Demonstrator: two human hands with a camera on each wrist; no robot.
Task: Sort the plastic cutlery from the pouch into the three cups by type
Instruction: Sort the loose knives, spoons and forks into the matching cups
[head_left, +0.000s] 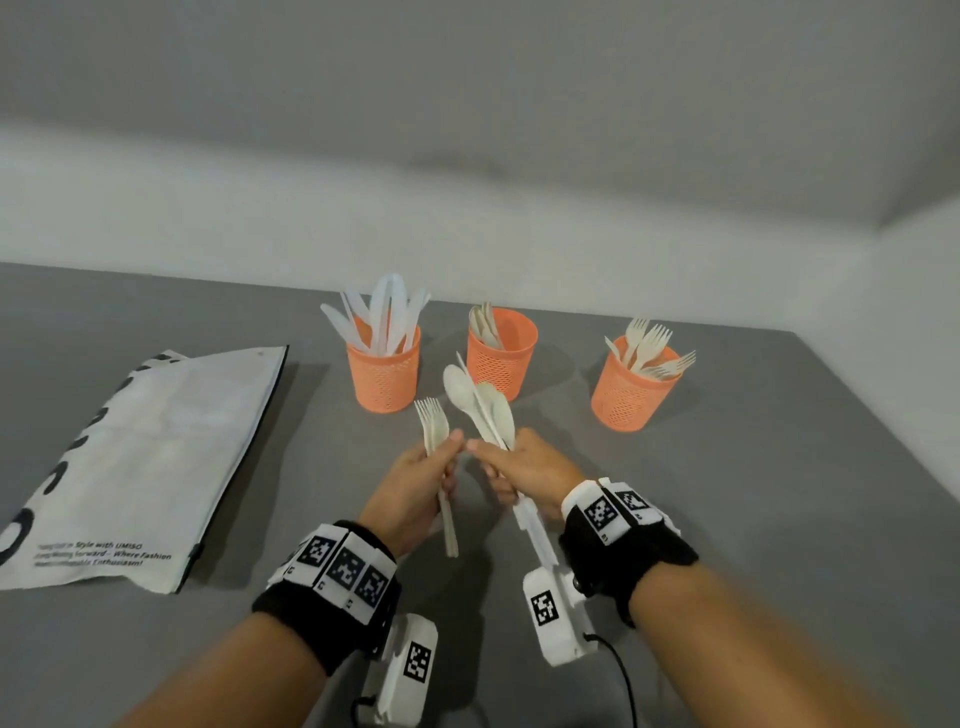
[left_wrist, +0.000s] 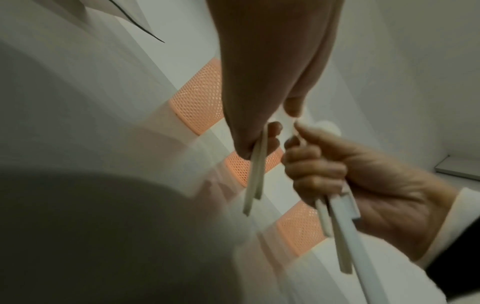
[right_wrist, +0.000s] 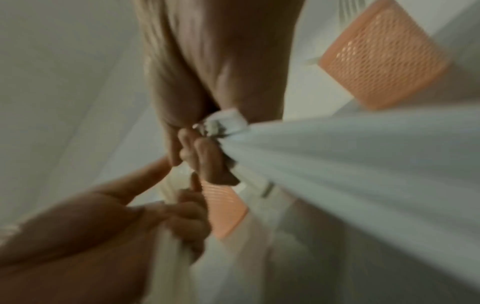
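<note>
My left hand (head_left: 423, 470) grips a couple of cream plastic forks (head_left: 432, 423), tines up; their handles (left_wrist: 255, 174) hang below my fist. My right hand (head_left: 519, 465) grips a bundle of spoons (head_left: 475, 400) with a white knife among them; the handles (left_wrist: 337, 222) stick out under the palm. Both hands meet above the grey table, thumbs almost touching. Behind stand three orange mesh cups: the left cup (head_left: 385, 371) holds knives, the middle cup (head_left: 501, 353) spoons, the right cup (head_left: 631, 389) forks. The white pouch (head_left: 145, 457) lies flat at the left.
The grey table (head_left: 753, 493) runs to a white wall behind the cups; its right edge slants away at the far right. Wrist cameras hang under both black wristbands. The right wrist view is blurred.
</note>
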